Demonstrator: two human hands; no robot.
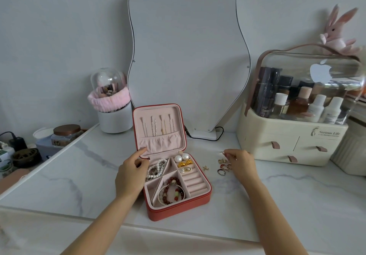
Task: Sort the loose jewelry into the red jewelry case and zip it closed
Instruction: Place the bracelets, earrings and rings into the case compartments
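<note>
The red jewelry case (178,208) lies open on the marble top, its lid (160,130) upright with necklaces hung inside. Pearl strands (157,169), bead bracelets (172,192), pearl earrings (181,157) and gold pieces (185,163) fill its compartments; the ring rolls (195,181) are bare. My left hand (131,173) rests at the case's left edge, its forefinger touching the lid's pouch. My right hand (240,163) is over a heap of loose rings (223,166) to the right of the case, pinching a small ring (223,152). A small gold piece (206,168) lies between case and rings.
A wavy mirror (188,56) stands behind the case, its cable (206,138) trailing on the top. A cream cosmetics organizer (291,141) stands at the right, a brush holder (112,106) at the back left. Jars and clutter (65,133) sit off the left edge.
</note>
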